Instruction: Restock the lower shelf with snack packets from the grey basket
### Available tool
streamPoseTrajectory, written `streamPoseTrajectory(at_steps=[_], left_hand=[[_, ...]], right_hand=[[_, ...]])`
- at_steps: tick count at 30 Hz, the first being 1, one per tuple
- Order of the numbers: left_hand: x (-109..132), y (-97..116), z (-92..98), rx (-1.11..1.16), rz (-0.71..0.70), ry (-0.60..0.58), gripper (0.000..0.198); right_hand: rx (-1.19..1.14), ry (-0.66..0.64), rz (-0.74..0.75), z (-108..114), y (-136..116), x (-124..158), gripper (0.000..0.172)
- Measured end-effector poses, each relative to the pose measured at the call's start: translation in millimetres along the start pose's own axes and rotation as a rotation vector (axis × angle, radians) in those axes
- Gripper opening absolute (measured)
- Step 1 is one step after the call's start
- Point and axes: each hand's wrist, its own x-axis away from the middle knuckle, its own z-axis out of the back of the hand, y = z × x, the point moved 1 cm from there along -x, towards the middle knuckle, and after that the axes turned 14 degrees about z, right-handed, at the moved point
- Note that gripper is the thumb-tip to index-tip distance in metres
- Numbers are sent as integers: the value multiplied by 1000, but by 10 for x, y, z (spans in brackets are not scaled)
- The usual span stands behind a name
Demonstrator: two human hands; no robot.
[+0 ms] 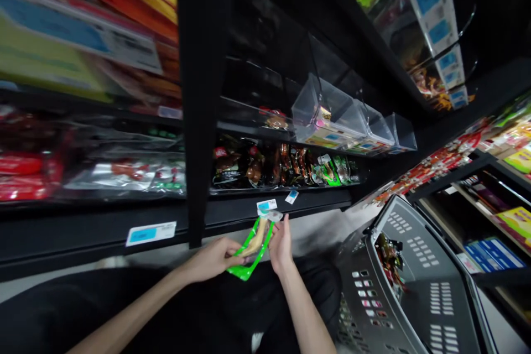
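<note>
Between my two hands is a vacuum-sealed snack pack, clear with a bright green border and a pale, long piece of food inside. My left hand pinches its lower left edge between thumb and fingers. At its upper right side, my right hand has its fingers closed on the edge, with the thumb pointing up. The pack is tilted, its top end near the shelf edge. Just beyond it, a row of sealed dark meat packs lies on the bottom shelf. A similar green-edged pack stands among them.
A grey shopping basket with several packs in it stands on my right. A black upright post divides the shelves. Clear plastic bins sit on the shelf above. Price tags line the bottom shelf edge.
</note>
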Motion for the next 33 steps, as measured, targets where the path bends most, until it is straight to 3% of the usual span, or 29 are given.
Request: streamPoseTrajectory(at_steps=[2,6,9,14,17,21,27,30,33], left_hand=[[-8,35,33,44,-3,50,43],[-20,54,82,66,-35,137,46],[-14,76,83,28,-51,172,44],[72,171,84,-101,-83,182,39],[127,159,76,-410,-121,226,28],[136,61,13,-718,-111,168,20],[95,21,-3,-709,-163,198,26],[87,24,36,-727,-147,216,28],[106,39,60,-750,-124,199,29]], right_hand=[[132,-124,40,-1,-6,32,64],[474,-401,196,-17,63,132,39],[536,-397,216,-18,140,168,36],[475,-126,278,81,51,59,44],[379,81,402,267,-180,-128,44],[326,263,557,636,-601,-513,44],[511,590,771,1070,-1156,-1118,45],[552,697,816,1120,-1322,-1379,44],[604,699,805,1067,-1452,-1666,45]])
